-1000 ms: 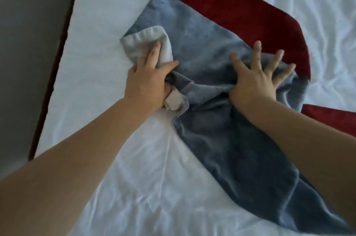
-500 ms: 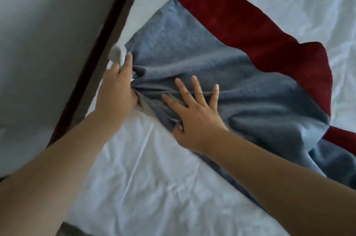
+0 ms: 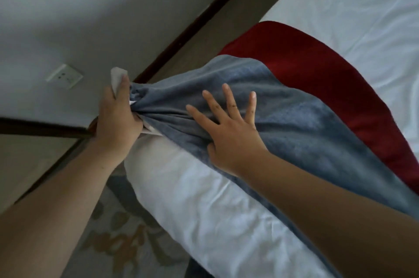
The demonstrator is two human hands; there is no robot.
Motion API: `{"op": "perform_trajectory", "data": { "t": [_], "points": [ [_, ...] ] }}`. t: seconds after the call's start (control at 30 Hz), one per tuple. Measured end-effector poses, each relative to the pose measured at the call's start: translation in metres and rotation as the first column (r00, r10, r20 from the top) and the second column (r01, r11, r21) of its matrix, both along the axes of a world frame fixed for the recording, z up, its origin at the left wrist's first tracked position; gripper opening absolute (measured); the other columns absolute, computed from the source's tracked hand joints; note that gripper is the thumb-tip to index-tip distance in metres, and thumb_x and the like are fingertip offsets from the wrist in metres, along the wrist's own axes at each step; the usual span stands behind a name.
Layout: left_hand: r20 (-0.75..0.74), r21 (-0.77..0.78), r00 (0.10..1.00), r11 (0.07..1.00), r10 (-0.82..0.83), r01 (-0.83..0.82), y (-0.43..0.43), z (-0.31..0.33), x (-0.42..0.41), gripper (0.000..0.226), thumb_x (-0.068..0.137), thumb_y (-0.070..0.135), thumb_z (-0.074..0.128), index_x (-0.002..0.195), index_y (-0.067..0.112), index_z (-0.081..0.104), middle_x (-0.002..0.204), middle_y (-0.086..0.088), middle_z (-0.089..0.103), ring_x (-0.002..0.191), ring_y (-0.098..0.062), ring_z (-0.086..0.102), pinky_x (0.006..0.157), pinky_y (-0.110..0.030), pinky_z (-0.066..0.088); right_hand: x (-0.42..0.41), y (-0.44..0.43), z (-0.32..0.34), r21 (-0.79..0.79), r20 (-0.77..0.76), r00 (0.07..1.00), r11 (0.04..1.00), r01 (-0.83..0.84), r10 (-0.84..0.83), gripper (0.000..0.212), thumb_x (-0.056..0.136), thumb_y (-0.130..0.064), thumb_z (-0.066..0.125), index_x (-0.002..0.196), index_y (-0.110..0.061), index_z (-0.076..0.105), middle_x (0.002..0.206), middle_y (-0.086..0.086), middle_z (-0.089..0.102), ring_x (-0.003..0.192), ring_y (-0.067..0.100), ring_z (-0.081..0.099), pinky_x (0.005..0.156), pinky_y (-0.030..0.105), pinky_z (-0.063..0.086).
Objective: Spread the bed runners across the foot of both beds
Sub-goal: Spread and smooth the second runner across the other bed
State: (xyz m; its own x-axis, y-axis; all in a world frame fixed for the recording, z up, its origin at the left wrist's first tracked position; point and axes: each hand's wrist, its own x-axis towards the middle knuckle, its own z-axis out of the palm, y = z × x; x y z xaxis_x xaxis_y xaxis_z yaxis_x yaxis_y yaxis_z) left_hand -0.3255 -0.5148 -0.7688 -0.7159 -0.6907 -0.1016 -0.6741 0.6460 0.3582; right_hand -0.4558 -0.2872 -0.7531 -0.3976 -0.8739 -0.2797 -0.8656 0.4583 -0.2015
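Observation:
A bed runner (image 3: 301, 119), blue-grey with a dark red band along its far side, lies across the white bed (image 3: 204, 205). My left hand (image 3: 118, 116) grips the runner's bunched end, pale lining showing above the fingers, and holds it out past the bed's left edge. My right hand (image 3: 229, 135) lies flat with fingers spread on the blue-grey cloth just right of the bunched end, pressing it onto the mattress.
A white wall (image 3: 79, 17) with a dark skirting board (image 3: 192, 26) runs close along the bed's left side. A wall socket (image 3: 64, 76) sits low on it. Patterned carpet (image 3: 122, 239) shows below the mattress corner.
My left hand has pulled the runner's end leftward, from on the bed to beyond its edge. My right hand has slid left along the cloth, and the view has swung toward the wall.

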Motion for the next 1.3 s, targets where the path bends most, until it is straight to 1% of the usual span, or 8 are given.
{"op": "perform_trajectory", "data": {
  "t": [0.27, 0.37, 0.57, 0.73, 0.83, 0.93, 1.07, 1.3],
  "points": [
    [0.21, 0.112, 0.943, 0.952, 0.257, -0.284, -0.004, -0.015, 0.009, 0.049, 0.099, 0.01, 0.058, 0.147, 0.013, 0.05, 0.158, -0.014, 0.03, 0.14, -0.038, 0.038, 0.104, -0.035, 0.039, 0.011, 0.007, -0.008, 0.038, 0.15, 0.987, 0.997, -0.063, 0.057, 0.078, 0.089, -0.048, 0.034, 0.157, -0.044, -0.006, 0.17, -0.003, -0.006, 0.154, 0.027, -0.021, 0.113, 0.07, -0.018],
    [0.163, 0.125, 0.985, 0.989, 0.056, -0.077, 0.007, -0.009, -0.006, 0.041, 0.104, 0.026, 0.045, 0.143, 0.019, 0.057, 0.157, -0.011, 0.042, 0.143, -0.036, 0.039, 0.115, -0.056, 0.037, 0.006, 0.011, -0.003, -0.002, 0.164, 0.984, 0.998, -0.066, 0.066, 0.075, 0.087, -0.052, 0.033, 0.158, -0.043, 0.009, 0.17, -0.002, 0.007, 0.156, 0.027, -0.009, 0.116, 0.07, -0.009],
    [-0.115, 0.166, 0.961, 0.949, -0.25, 0.267, 0.071, 0.004, -0.008, 0.05, 0.103, 0.049, 0.04, 0.14, 0.021, 0.057, 0.135, -0.003, 0.058, 0.12, -0.017, 0.057, 0.098, -0.039, 0.048, -0.002, -0.001, 0.002, -0.078, 0.16, 0.982, 0.993, -0.091, 0.103, 0.05, 0.095, -0.039, 0.055, 0.145, -0.035, 0.048, 0.158, 0.004, 0.04, 0.153, 0.033, 0.02, 0.118, 0.069, 0.013],
    [-0.26, -0.025, 0.87, 0.904, -0.419, 0.427, 0.088, -0.006, 0.038, 0.045, 0.092, 0.041, 0.067, 0.126, 0.016, 0.053, 0.136, -0.018, 0.057, 0.126, -0.034, 0.057, 0.097, -0.052, 0.051, 0.01, 0.024, 0.012, -0.509, -0.019, 0.989, 0.851, -0.134, 0.144, 0.01, 0.094, -0.022, 0.062, 0.101, -0.022, 0.07, 0.106, 0.005, 0.063, 0.099, 0.026, 0.056, 0.088, 0.039, 0.043],
    [-0.222, -0.081, 0.858, 0.886, -0.462, 0.456, 0.093, -0.008, 0.053, 0.046, 0.089, 0.032, 0.068, 0.129, 0.017, 0.051, 0.141, -0.021, 0.054, 0.13, -0.038, 0.054, 0.1, -0.056, 0.05, 0.035, 0.051, 0.012, -0.347, 0.059, 0.956, 0.904, -0.25, 0.287, 0.011, 0.092, -0.026, 0.059, 0.099, -0.023, 0.067, 0.089, -0.002, 0.06, 0.079, 0.02, 0.049, 0.075, 0.033, 0.04],
    [-0.217, -0.145, 0.806, 0.834, -0.551, 0.532, 0.101, -0.006, 0.055, 0.039, 0.089, 0.02, 0.066, 0.128, 0.019, 0.062, 0.142, -0.02, 0.052, 0.133, -0.038, 0.05, 0.107, -0.052, 0.043, 0.059, 0.075, 0.003, -0.105, 0.097, 0.989, 0.99, -0.097, 0.107, 0.034, 0.096, -0.043, 0.058, 0.123, -0.022, 0.061, 0.105, -0.001, 0.063, 0.088, 0.021, 0.057, 0.078, 0.038, 0.052],
    [-0.147, -0.226, 0.775, 0.784, -0.614, 0.578, 0.127, -0.007, 0.051, 0.028, 0.092, 0.029, 0.067, 0.116, 0.018, 0.075, 0.121, -0.015, 0.064, 0.116, -0.034, 0.056, 0.098, -0.046, 0.042, 0.075, 0.094, -0.01, -0.126, 0.017, 0.99, 0.982, 0.141, -0.14, 0.041, 0.087, -0.016, 0.072, 0.127, -0.011, 0.063, 0.111, 0.015, 0.062, 0.091, 0.034, 0.063, 0.08, 0.043, 0.058],
    [-0.02, -0.266, 0.754, 0.73, -0.657, 0.629, 0.168, -0.01, 0.055, 0.045, 0.092, 0.049, 0.065, 0.131, 0.026, 0.068, 0.129, -0.01, 0.063, 0.121, -0.036, 0.055, 0.1, -0.049, 0.038, 0.102, 0.101, 0.002, -0.092, 0.121, 0.946, 0.945, 0.313, -0.302, 0.052, 0.086, -0.008, 0.028, 0.127, -0.007, 0.061, 0.109, 0.014, 0.062, 0.091, 0.032, 0.063, 0.069, 0.045, 0.058]
  ]
}}
